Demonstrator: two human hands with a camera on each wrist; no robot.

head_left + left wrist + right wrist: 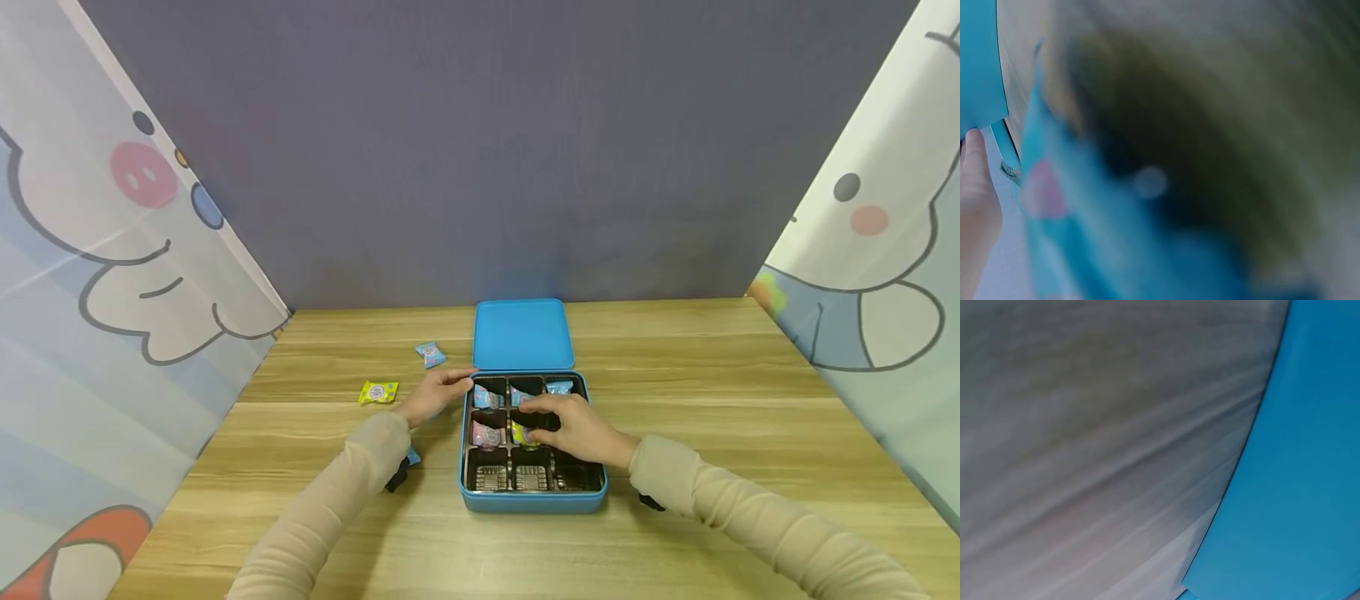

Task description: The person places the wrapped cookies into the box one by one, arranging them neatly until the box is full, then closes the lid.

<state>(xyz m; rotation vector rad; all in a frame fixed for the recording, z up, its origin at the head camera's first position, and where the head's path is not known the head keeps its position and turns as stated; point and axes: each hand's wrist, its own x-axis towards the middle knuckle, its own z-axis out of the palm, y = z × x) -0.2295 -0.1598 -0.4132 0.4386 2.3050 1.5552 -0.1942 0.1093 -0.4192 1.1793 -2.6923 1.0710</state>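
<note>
A blue hinged box [533,502] stands on the table with its lid [522,335] tipped back. Its dark tray is divided into several compartments. Blue candies [488,397] lie in the back row, a pink candy [487,435] in the middle left compartment and a yellow candy [520,432] in the centre one. My right hand [576,425] is over the tray, thumb and fingers apart, the thumb overlapping the yellow candy; it hides the middle right compartment. My left hand [435,395] rests its fingertips at the box's back left corner. In the left wrist view, its fingers [975,162] touch the blue wall.
On the table left of the box lie a loose yellow candy [378,392] and a blue candy [431,354]. Another blue wrapper [413,456] shows beside my left wrist; a blurred blue wrapper [1047,206] is close to the left wrist camera. A dark panel [480,150] stands behind the table.
</note>
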